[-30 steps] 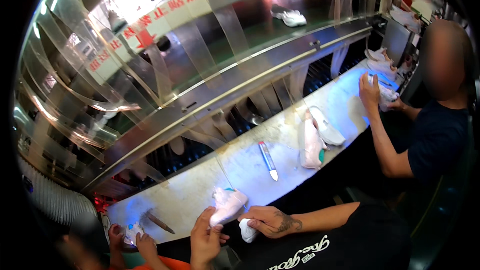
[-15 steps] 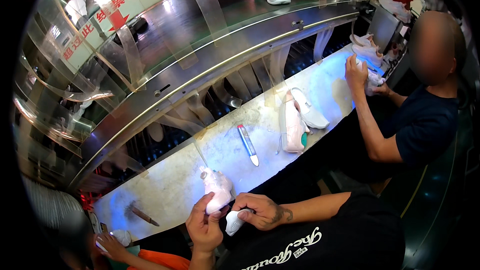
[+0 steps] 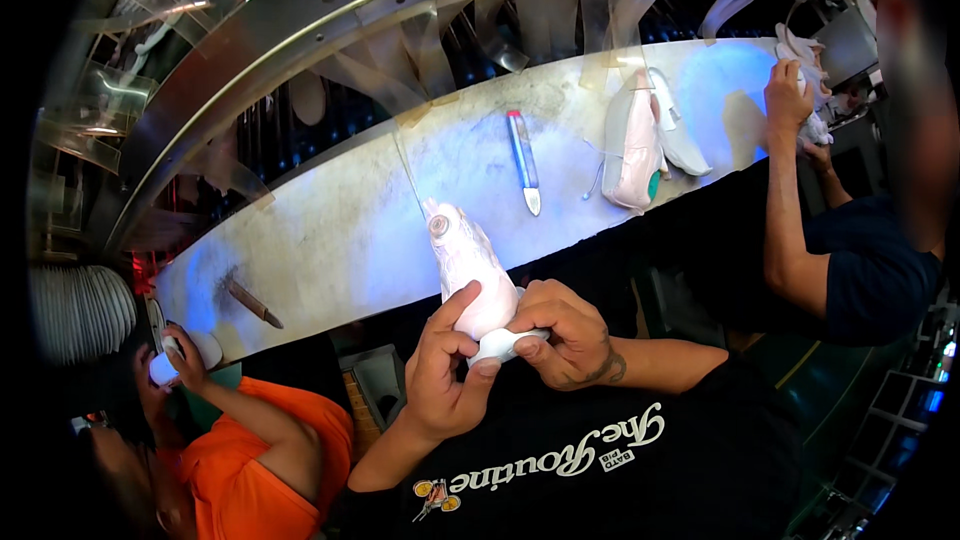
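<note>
In front of my chest, I hold a pale pink shoe upper [image 3: 478,280] with its toe toward me and a round fitting at its far end. My left hand [image 3: 440,370] is closed on the toe, the thumb also against a white shoe sole [image 3: 500,343]. Pinched in my right hand [image 3: 565,335], that sole lies against the toe of the upper; its far part is hidden. On the bench [image 3: 340,200] beyond, a tool with a blue shaft, red end and pale tip [image 3: 522,162] lies flat. Right of it are another pink upper [image 3: 633,145] and a white sole [image 3: 678,130].
A metal conveyor frame [image 3: 330,40] with clear hanging strips [image 3: 430,50] runs behind the bench. A brown stick-like tool [image 3: 255,302] lies at the left. Co-workers handle shoe parts on both sides: one in an orange shirt [image 3: 250,450], one in a dark shirt [image 3: 850,260].
The white sole, apart from the upper before, is now against its toe. My view has tilted downward, and the left co-worker shows more fully, both hands around a white part.
</note>
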Available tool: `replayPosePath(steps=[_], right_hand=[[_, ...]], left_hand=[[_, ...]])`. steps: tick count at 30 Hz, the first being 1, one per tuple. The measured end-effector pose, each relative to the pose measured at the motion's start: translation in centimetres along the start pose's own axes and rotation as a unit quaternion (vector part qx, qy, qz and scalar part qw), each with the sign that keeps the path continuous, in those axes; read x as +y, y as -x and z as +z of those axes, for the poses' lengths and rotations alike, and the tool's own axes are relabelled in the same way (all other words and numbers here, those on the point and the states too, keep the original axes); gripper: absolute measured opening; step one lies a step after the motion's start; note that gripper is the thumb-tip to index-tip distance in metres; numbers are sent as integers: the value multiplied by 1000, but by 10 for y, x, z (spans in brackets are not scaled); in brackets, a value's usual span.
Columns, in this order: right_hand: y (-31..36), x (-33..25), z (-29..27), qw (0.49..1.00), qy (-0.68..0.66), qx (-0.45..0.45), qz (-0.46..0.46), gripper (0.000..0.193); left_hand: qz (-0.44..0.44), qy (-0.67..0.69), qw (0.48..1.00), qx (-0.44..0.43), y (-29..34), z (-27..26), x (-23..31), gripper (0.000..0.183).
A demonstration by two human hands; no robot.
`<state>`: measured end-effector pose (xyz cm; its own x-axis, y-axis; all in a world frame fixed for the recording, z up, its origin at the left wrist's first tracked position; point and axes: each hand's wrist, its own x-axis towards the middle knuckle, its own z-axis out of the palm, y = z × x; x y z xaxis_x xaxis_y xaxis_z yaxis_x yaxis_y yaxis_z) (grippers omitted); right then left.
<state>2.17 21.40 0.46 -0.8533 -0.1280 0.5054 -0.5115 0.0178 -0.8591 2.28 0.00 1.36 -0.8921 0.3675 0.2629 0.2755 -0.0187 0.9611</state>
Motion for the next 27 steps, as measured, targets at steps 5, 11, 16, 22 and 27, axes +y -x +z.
replayPosePath(steps=[5,11,16,22,27], right_hand=[[-6,-3,1,1000,-3,-21,8,17],[-13,-7,4,1000,16,-16,10,16],[-14,-7,6,999,40,-15,10,18],[-15,-8,4,998,61,-34,6,19],[-15,-9,5,997,71,-29,9,20]], left_hand=[[-13,-27,999,15,7,2,3,28],[-7,-27,999,33,3,6,1,25],[-30,16,998,45,6,6,0,23],[-9,13,998,55,6,8,-5,23],[-15,22,998,59,6,8,-5,21]])
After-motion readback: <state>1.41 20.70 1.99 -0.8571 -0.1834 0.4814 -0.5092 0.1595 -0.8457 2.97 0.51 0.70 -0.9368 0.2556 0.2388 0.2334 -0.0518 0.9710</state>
